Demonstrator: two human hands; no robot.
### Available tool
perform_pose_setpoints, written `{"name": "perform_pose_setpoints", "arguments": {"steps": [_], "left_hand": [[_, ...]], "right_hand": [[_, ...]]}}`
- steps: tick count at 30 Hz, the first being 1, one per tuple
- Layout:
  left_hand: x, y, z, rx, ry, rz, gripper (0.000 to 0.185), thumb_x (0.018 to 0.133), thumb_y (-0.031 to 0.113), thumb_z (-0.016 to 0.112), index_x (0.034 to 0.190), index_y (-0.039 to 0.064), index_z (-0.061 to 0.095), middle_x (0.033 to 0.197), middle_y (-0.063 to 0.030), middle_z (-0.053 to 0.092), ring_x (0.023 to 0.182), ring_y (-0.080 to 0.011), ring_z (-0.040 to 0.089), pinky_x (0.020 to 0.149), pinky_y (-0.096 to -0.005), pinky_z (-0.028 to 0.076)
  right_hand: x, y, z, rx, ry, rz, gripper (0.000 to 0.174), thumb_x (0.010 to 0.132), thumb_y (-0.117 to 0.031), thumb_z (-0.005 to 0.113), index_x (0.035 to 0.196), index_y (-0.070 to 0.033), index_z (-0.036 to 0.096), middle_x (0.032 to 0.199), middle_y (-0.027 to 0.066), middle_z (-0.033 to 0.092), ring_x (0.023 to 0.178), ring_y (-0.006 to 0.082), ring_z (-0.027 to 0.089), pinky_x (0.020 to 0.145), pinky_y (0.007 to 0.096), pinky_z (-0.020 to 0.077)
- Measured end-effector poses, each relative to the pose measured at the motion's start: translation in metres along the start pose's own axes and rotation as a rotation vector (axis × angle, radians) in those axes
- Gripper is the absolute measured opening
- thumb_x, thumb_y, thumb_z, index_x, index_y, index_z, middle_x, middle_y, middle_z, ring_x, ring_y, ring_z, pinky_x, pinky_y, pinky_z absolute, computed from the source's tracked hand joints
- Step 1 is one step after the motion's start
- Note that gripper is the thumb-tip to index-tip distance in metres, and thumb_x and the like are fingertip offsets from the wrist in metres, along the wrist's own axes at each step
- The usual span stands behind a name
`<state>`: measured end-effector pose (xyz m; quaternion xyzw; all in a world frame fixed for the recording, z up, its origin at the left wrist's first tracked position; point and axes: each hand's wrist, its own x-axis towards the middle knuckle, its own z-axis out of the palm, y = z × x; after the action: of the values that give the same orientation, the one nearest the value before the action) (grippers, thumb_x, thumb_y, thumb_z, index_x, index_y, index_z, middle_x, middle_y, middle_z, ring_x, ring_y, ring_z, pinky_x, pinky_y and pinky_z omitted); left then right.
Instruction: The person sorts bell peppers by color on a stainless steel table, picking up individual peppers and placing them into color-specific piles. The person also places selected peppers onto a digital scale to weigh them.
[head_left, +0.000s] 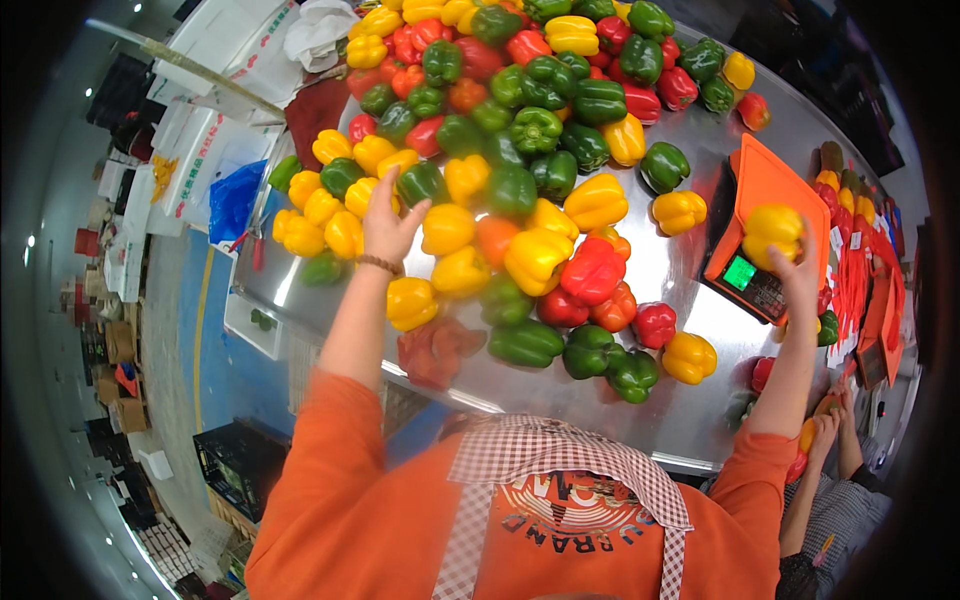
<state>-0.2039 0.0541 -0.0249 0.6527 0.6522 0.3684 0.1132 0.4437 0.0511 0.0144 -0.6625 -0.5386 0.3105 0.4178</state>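
Observation:
A yellow bell pepper (772, 234) is in my right hand (799, 262), over the front part of an orange digital scale (784, 176) with a lit green display. I cannot tell whether the pepper rests on the scale's tray. My left hand (391, 229) has its thumb and fingers apart among yellow and green peppers, holding nothing. Beside its fingers lies a green pepper (421, 182), and a yellow pepper (448, 229) is near the thumb. Red, green and yellow bell peppers (536, 131) are heaped across the far side of the steel table (300, 296).
Right of the scale lie bagged peppers with red netting (855, 262) and a second orange scale (874, 360). A co-worker's hands (829, 431) hold peppers at lower right. Red-handled scissors (258, 244) lie at the table's left edge, near white foam boxes (191, 161) and a blue plastic bag (236, 199).

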Motion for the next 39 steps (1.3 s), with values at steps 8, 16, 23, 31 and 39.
{"name": "perform_pose_setpoints", "arguments": {"steps": [8, 16, 23, 31, 39], "left_hand": [[0.095, 0.019, 0.047, 0.013, -0.120, 0.160, 0.073, 0.081, 0.028, 0.080, 0.141, 0.003, 0.048, 0.138, -0.0213, 0.055, 0.129, -0.0362, 0.052, 0.107, -0.0415, 0.043], [0.153, 0.108, 0.158, 0.104, -0.071, 0.251, 0.098, 0.069, 0.038, 0.087, 0.149, 0.013, 0.037, 0.152, -0.0188, 0.036, 0.129, -0.0407, 0.049, 0.103, -0.0474, 0.047], [0.190, 0.136, 0.161, 0.268, -0.222, 0.095, 0.101, 0.066, 0.042, 0.087, 0.150, 0.017, 0.036, 0.146, -0.0172, 0.041, 0.124, -0.0356, 0.055, 0.100, -0.0441, 0.050], [0.074, 0.213, 0.101, -0.224, -0.516, 0.752, 0.091, 0.064, 0.026, 0.086, 0.142, 0.006, 0.043, 0.129, -0.0183, 0.058, 0.114, -0.0363, 0.061, 0.093, -0.0447, 0.052], [0.027, 0.228, 0.090, -0.455, -0.623, 0.765, 0.117, 0.061, 0.028, 0.094, 0.154, 0.006, 0.026, 0.156, -0.0219, 0.034, 0.140, -0.0399, 0.041, 0.112, -0.0456, 0.041]], "right_hand": [[0.055, 0.054, -0.056, -0.485, 0.346, -0.077, 0.077, 0.085, -0.026, 0.079, 0.149, -0.006, 0.041, 0.142, 0.0190, 0.053, 0.131, 0.0293, 0.052, 0.109, 0.0381, 0.0414], [-0.020, -0.019, 0.039, -0.249, 0.250, -0.288, 0.067, 0.087, -0.021, 0.077, 0.144, -0.003, 0.048, 0.146, 0.0155, 0.052, 0.136, 0.0277, 0.047, 0.111, 0.0385, 0.0386], [-0.051, -0.063, 0.096, -0.214, -0.059, -0.307, 0.064, 0.080, -0.017, 0.080, 0.138, -0.005, 0.054, 0.133, 0.0131, 0.063, 0.122, 0.0280, 0.061, 0.100, 0.0344, 0.0469], [-0.062, -0.104, 0.119, -0.149, -0.296, -0.496, 0.085, 0.069, -0.020, 0.088, 0.143, -0.005, 0.048, 0.140, 0.0166, 0.055, 0.127, 0.0315, 0.056, 0.105, 0.0412, 0.0445], [-0.056, -0.102, 0.131, -0.093, -0.373, -0.685, 0.087, 0.064, -0.024, 0.089, 0.140, -0.009, 0.050, 0.132, 0.0163, 0.056, 0.120, 0.0369, 0.058, 0.099, 0.0451, 0.0491]]}}
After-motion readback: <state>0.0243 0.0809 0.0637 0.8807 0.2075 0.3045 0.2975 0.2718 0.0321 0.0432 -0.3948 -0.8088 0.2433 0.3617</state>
